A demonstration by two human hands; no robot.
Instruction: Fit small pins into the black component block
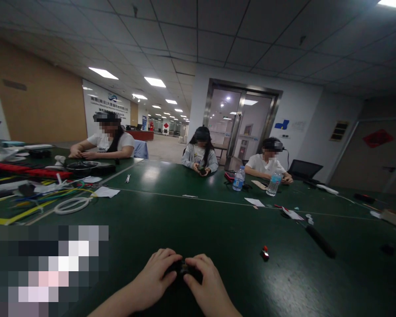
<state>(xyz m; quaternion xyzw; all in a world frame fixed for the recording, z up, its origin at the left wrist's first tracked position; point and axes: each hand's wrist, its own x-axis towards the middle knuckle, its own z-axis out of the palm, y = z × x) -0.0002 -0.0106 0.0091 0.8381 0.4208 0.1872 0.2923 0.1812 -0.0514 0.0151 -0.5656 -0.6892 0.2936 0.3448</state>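
My left hand (pixel 158 274) and my right hand (pixel 206 278) come together low in the middle of the head view, just above the green table (pixel 125 237). Between them is a small dark object (pixel 185 267), gripped from both sides by thumbs and fingers. A small brownish spot shows at its centre; my fingers cover most of it, so its kind is unclear. To the right of my right hand lies a small red and silver piece (pixel 265 253) on the tabletop, apart from both hands.
Several people sit across the table. Two water bottles (pixel 238 179) stand toward the far right. A long black-handled tool (pixel 320 241) lies at right. On the left are a coiled white cable (pixel 71 205), wires and papers. A small wrench (pixel 128 178) lies farther back.
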